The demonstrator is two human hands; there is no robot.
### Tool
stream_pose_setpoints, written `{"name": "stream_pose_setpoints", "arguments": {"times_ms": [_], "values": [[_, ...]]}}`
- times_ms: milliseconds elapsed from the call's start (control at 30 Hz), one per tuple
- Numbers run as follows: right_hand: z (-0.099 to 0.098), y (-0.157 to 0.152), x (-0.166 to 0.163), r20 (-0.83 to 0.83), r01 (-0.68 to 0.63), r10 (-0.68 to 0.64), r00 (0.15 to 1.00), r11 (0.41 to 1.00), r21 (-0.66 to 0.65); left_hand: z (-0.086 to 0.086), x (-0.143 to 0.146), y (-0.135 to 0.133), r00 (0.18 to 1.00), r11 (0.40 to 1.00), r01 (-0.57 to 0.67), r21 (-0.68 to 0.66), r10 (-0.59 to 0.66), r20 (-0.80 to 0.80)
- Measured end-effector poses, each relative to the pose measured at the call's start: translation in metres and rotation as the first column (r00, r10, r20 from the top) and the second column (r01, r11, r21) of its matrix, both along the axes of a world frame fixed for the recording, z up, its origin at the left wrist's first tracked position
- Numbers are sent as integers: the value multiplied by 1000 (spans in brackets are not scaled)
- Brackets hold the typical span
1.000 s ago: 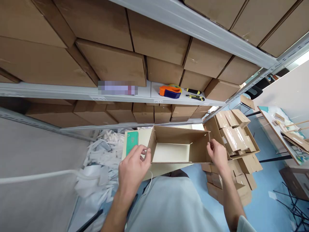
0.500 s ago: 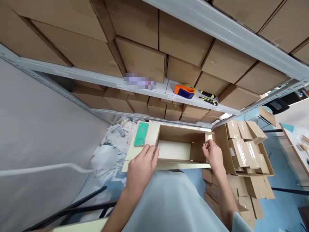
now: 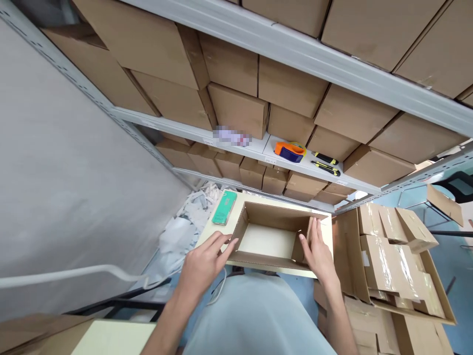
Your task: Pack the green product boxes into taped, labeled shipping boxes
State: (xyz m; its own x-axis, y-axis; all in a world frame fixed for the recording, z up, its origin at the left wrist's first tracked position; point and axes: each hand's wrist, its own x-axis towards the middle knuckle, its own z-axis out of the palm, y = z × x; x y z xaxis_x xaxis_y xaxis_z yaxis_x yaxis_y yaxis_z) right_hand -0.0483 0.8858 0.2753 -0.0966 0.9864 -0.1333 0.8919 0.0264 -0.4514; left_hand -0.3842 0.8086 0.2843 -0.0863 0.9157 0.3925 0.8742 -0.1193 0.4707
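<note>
An open cardboard box stands on a small cream table in front of me, with a pale surface showing inside its brown walls. At its left front corner, my left hand pinches the left wall, thumb and forefinger at the edge. My right hand grips the right wall between the thumb, inside the box, and the raised fingers. A green flat packet lies on the table beyond my left hand.
Shelves ahead hold many cardboard boxes. An orange-and-blue tape dispenser and yellow-and-black cutters rest on a shelf edge. A large carton of smaller boxes stands at right. White scraps pile at left, by a white hose.
The right hand's fingers have straightened along the right wall, with the thumb now inside the box. The left hand stays near the left front corner. The view has shifted.
</note>
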Motion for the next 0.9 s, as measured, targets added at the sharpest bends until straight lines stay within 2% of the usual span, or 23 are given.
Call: {"name": "stream_pose_setpoints", "arguments": {"times_ms": [100, 167, 267, 400, 567, 633, 667, 700, 733, 800, 867, 900], "values": [[-2, 3, -1, -22, 22, -21, 1000, 1000, 16, -3, 5, -4, 987, 995, 91, -30, -86, 136], [-2, 4, -2, -21, 23, -23, 1000, 1000, 2, -5, 10, -6, 979, 994, 86, -60, -73, 193], [-1, 3, 0, 3, 8, -8, 1000, 999, -32, -7, 18, -5, 986, 990, 32, -135, -9, 167], [0, 1, 3, -6, -47, 47, 999, 999, -23, -13, 20, 7, 995, 969, 67, -240, -47, 87], [-1, 7, 2, -128, -218, 208, 970, 973, -70, -40, 13, 38, 984, 977, 117, -181, -90, 153], [-8, 10, 0, -130, -138, 137, 982, 990, 5, -55, 13, 52, 986, 991, 71, -118, -51, 161], [-14, 10, -2, -121, -64, 75, 990, 994, 92, -62, 14, 59, 988, 997, 36, -73, -25, 152], [-21, 10, -3, -114, 16, 7, 993, 979, 204, -69, 16, 65, 991, 1000, 7, -24, -4, 135], [-28, 10, -4, -115, 87, -51, 992, 940, 331, -75, 19, 70, 994, 1000, -7, 22, 5, 110], [-44, 7, -7, -125, 169, -119, 985, 810, 561, -85, 23, 79, 998, 996, 21, 84, -26, 53], [-55, 4, -7, -121, 193, -152, 981, 689, 699, -88, 26, 85, 996, 992, 84, 97, -85, 0], [-59, 3, -7, -112, 189, -157, 981, 659, 728, -88, 26, 88, 994, 990, 111, 87, -110, -16]]}}
